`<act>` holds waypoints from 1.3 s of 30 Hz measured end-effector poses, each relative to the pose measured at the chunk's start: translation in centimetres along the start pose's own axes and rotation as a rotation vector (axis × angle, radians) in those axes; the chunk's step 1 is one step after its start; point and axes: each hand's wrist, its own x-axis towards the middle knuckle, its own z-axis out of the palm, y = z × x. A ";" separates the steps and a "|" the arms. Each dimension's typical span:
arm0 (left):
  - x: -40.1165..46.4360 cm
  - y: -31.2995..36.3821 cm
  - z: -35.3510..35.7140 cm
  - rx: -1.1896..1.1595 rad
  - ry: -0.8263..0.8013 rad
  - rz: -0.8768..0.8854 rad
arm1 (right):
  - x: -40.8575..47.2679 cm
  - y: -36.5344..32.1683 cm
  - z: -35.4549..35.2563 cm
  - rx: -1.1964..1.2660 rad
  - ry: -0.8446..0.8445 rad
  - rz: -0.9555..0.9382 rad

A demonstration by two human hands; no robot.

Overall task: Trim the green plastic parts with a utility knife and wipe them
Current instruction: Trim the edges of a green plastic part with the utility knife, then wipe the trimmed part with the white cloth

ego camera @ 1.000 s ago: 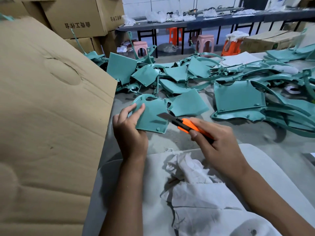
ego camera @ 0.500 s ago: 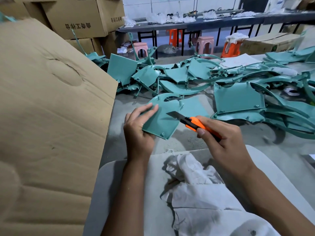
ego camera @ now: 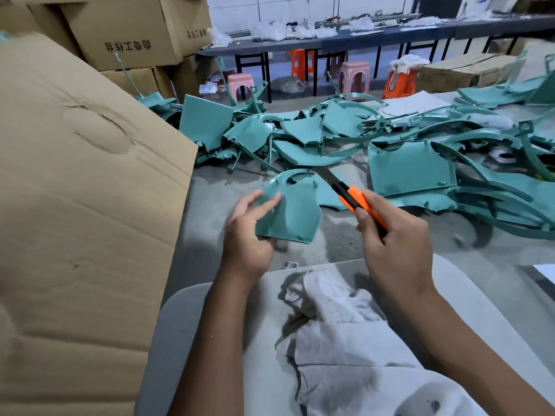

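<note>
Green part (ego camera: 289, 213) pinched in left hand (ego camera: 246, 238) fingers | right hand (ego camera: 393, 247) fingers clamp knife (ego camera: 350, 196)

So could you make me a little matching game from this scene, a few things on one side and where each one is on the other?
Things:
1. orange-handled utility knife
2. curved green plastic panel
3. crumpled white cloth
4. large flat brown cardboard sheet

Places:
A. lying near the person, between the forearms
B. gripped in the right hand
C. filling the left side of the view
D. held in the left hand

Pairs: 1-B, 2-D, 3-A, 4-C
</note>
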 end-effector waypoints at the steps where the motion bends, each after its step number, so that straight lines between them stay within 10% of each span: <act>1: -0.1 -0.1 0.1 -0.036 -0.096 -0.072 | 0.0 0.2 0.0 -0.013 -0.041 0.023; 9: -0.1 0.7 1.5 -0.640 -0.202 -0.352 | -0.1 0.5 0.4 0.112 -0.155 0.023; 15: 0.9 2.1 1.2 -0.832 0.234 -0.394 | 0.3 0.5 -0.2 0.104 0.057 -0.048; 20: 1.7 2.7 0.3 -1.185 0.405 -0.482 | -0.2 -0.6 -0.3 0.168 -0.091 -0.187; 28: 1.5 2.9 0.0 -1.213 0.318 -0.488 | -0.1 -0.9 0.1 -0.013 -0.124 -0.178; 34: 0.9 2.3 -1.0 -1.194 0.166 -0.418 | 1.3 1.5 -1.2 -0.318 0.040 0.192; 39: 1.0 1.5 -0.5 -0.983 0.282 -0.401 | 1.4 0.9 -1.5 -0.473 -0.247 0.221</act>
